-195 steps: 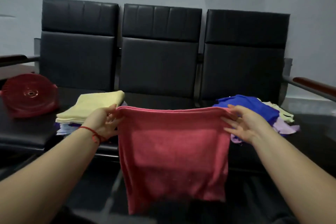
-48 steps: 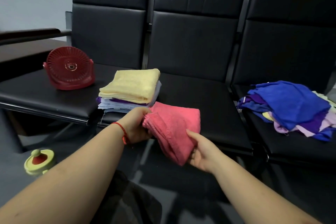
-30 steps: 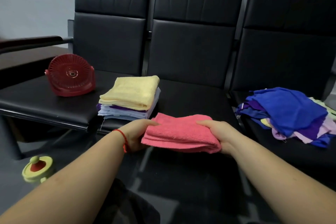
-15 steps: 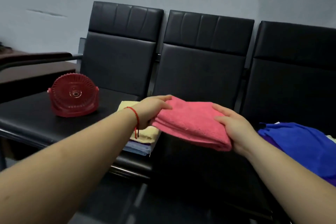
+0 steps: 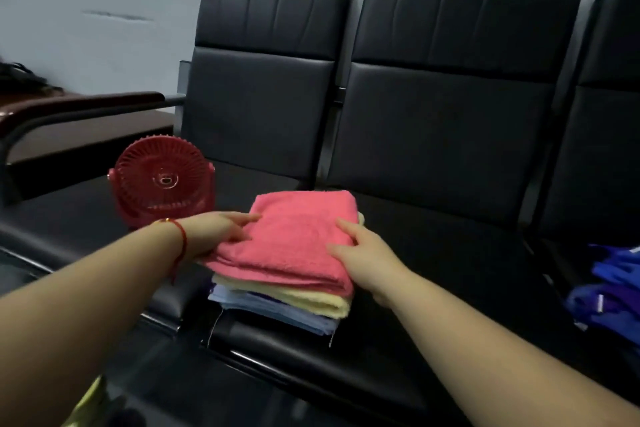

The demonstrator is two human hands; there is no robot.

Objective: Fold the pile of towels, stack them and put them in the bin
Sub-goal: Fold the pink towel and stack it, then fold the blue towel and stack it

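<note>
A folded pink towel (image 5: 294,243) lies on top of the stack of folded towels (image 5: 311,300), whose yellow, purple and light blue layers show beneath it, on the black bench seat (image 5: 433,270). My left hand (image 5: 218,230) rests on the pink towel's left edge with its fingers stretched over the cloth. My right hand (image 5: 363,256) rests on the towel's right edge, fingers straight. The unfolded pile (image 5: 613,288), mostly blue cloth, shows at the right border. No bin is in view.
A red table fan (image 5: 162,180) stands on the seat just left of the stack, close to my left wrist. A dark wooden armrest (image 5: 86,107) runs along the left. The backrests rise behind the stack. Something yellow-green (image 5: 86,406) sits at the bottom left.
Both hands carried the folded pink towel forward and left and set it down on the yellow towel. The view swung left, so the unfolded pile slid to the right border.
</note>
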